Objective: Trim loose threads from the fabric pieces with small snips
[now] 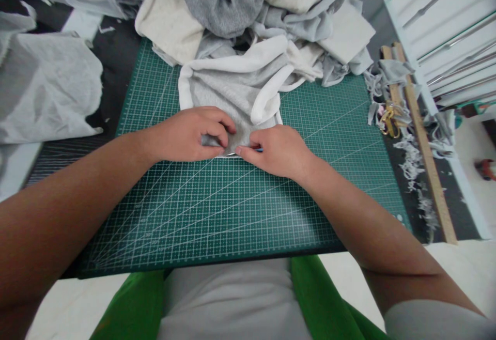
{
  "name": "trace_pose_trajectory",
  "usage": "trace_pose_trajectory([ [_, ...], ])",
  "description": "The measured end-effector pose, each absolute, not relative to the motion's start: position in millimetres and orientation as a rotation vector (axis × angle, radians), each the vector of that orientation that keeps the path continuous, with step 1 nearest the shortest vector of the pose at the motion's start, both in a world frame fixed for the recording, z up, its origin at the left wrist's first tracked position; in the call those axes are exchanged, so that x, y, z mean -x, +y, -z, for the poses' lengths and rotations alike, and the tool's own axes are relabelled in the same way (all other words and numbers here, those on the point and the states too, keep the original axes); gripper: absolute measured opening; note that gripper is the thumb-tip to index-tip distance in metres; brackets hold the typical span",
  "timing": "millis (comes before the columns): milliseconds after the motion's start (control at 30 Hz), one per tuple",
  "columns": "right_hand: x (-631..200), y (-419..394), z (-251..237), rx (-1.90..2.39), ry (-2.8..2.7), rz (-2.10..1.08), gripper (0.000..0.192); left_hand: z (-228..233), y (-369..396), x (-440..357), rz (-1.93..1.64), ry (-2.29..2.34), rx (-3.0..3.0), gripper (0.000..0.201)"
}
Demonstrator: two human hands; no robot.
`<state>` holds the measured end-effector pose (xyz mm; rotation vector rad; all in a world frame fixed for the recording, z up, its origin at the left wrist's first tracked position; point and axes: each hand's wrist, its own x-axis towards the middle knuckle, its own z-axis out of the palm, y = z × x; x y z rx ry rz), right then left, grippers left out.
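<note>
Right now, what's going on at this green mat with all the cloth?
A person is working on a grey fabric piece with white trim, spread on a green cutting mat. The left hand pinches its near edge, and the right hand holds a small tool with a blue handle against that same edge; the tool is mostly hidden. A heap of grey and cream fabric sits at the mat's far side. To the right lie a wooden ruler, scissors and fabric scraps.

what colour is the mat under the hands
Green with a white grid and diagonal lines: the cutting mat, seen in the head view.
</note>
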<state>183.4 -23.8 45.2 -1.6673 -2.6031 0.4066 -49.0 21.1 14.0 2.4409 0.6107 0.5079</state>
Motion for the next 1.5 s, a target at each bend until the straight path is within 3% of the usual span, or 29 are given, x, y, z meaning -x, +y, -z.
trace_pose_trajectory([
  [933,-174.3,-27.4,-47.3,1.762,-2.650,-0.314,0.049,-14.4,20.9,49.2,-0.505,0.617,-2.443,0.011],
  [1500,-177.2,-29.2,-48.7,1.755,-2.567,-0.441,0.047,-15.7,20.3,47.2,-0.508,0.627,-2.444,0.011],
])
